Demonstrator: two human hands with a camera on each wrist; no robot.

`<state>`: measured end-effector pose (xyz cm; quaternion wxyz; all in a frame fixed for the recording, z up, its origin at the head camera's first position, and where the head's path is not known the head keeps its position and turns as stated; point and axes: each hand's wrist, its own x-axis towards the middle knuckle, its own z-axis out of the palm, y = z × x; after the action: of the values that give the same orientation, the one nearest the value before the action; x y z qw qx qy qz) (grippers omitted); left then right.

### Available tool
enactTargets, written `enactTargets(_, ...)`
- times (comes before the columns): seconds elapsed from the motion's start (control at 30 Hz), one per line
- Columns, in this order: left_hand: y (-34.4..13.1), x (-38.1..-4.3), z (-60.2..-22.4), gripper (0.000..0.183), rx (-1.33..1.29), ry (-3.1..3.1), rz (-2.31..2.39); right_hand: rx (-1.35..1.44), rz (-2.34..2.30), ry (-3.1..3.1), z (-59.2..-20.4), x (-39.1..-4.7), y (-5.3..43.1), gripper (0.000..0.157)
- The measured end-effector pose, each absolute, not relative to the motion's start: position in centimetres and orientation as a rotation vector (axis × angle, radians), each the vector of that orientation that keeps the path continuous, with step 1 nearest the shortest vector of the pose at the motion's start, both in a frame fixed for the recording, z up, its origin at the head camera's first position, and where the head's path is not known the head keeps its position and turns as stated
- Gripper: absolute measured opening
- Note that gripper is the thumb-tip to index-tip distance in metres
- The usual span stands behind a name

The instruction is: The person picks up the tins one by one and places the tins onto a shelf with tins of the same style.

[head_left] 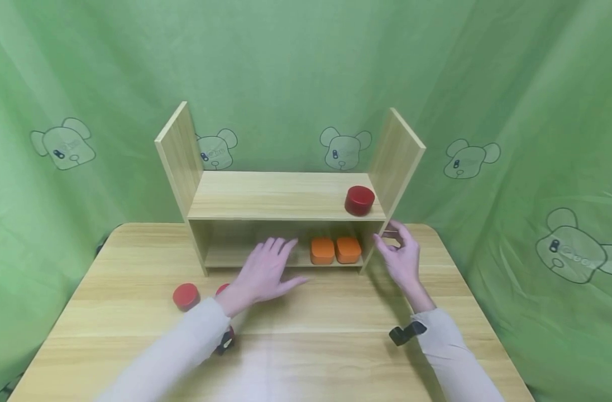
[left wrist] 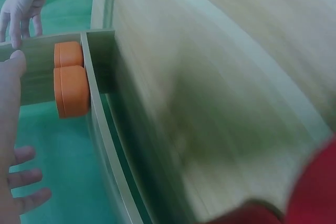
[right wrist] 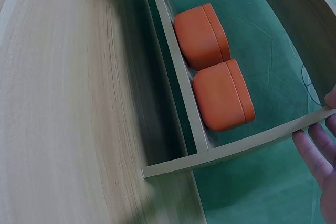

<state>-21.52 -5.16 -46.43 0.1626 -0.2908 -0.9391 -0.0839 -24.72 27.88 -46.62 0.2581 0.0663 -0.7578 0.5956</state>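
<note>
A two-tier wooden shelf (head_left: 286, 195) stands on the table, with tall side panels. My left hand (head_left: 266, 272) hovers in front of its lower tier, fingers extended and thumb apart, holding nothing. At the right side panel (right wrist: 247, 142), my right hand (head_left: 402, 258) grips the front edge, its thumb on one face and fingers on the other. Two rounded orange boxes, a left one (head_left: 322, 251) and a right one (head_left: 348, 250), sit side by side on the lower tier. On the upper tier, at the right end, is a round dark-red container (head_left: 359, 201).
Left of the shelf front, a round red container (head_left: 186, 296) lies on the wooden table (head_left: 326, 346). Another red container (head_left: 223, 288) and a third red piece (head_left: 230, 333) are partly hidden by my left arm. Green curtain (head_left: 286, 72) surrounds the table.
</note>
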Motion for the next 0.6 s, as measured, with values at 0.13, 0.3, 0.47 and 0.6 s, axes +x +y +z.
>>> enactTargets(0.13, -7.0, -20.7, -46.4, 0.096, -0.815, -2.688, -0.243, 0.174, 1.612, -2.065, -46.6, -24.6, 27.8, 0.041)
enactTargets(0.3, -9.4, -19.7, -46.3, 0.093, -0.808, -2.692, -0.226, 0.166, 1.610, -2.066, -46.5, -24.6, 27.8, 0.041)
enactTargets(0.47, -11.7, -18.9, -46.3, 0.090, -0.808, -2.668, -0.213, 0.154, 1.608, -2.068, -46.4, -24.6, 27.8, 0.042)
enactTargets(0.6, -13.6, -18.3, -46.5, 0.087, -0.823, -2.620, -0.225, 0.143, 1.599, -2.074, -46.4, -24.7, 27.8, 0.044)
